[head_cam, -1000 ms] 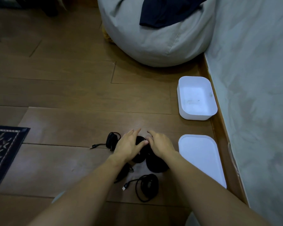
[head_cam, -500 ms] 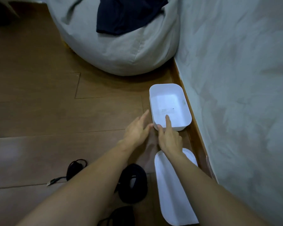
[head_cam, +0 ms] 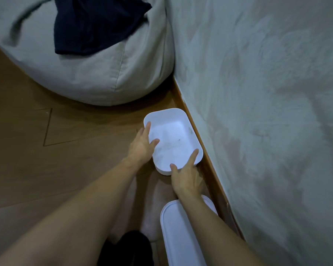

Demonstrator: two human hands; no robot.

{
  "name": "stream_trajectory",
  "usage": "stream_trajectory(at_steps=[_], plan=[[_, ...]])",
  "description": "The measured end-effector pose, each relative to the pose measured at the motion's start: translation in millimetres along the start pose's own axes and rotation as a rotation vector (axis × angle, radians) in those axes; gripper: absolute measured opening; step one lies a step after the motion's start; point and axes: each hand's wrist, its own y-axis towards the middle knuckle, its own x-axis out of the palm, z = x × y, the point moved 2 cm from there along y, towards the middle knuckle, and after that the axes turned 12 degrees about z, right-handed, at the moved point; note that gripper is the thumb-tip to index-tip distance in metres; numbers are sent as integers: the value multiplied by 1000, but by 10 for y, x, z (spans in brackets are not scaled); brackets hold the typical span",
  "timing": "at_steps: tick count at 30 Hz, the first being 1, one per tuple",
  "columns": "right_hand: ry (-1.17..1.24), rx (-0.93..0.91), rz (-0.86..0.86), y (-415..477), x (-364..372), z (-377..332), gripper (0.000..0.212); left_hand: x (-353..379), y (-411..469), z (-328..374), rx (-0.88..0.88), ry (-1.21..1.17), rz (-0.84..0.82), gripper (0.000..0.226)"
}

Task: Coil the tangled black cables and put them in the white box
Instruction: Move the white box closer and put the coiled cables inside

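My left grip (head_cam: 141, 148) is clamped on the left wall of the white box (head_cam: 162, 112), thumb inside and fingers outside. My right grip (head_cam: 186, 178) pinches its near corner, forefinger lying along the rim. The box is close to the foot of the wall (head_cam: 258, 93) and holds no cable; whether it rests on the floor (head_cam: 46, 160) or is raised off it I cannot tell. Its lid (head_cam: 181, 239) lies under my right forearm. A black coil (head_cam: 131, 246), probably one of the cables, shows dim and cropped at the lower edge. I judge the step to be fetching the box. Next it wants drawing back beside the coil, level and clear of the lid.
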Motion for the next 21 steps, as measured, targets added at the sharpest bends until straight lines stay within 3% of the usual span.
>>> stream_trajectory(at_steps=[4,9,13,16,21], plan=[[46,49,9,38,52,-9,101,-16,188,-72,-3,15,-8,83],[109,68,11,134,11,20,103,-114,277,-326,-138,-39,-14,99],[186,45,-37,201,32,-5,98,-313,193,-623,-153,-113,5,98],[205,-51,-63,206,22,-15,88,-554,28,-865,-228,-98,45,102],[258,-202,-97,66,84,-120,52,-1041,-601,-1217,-205,-119,66,78]])
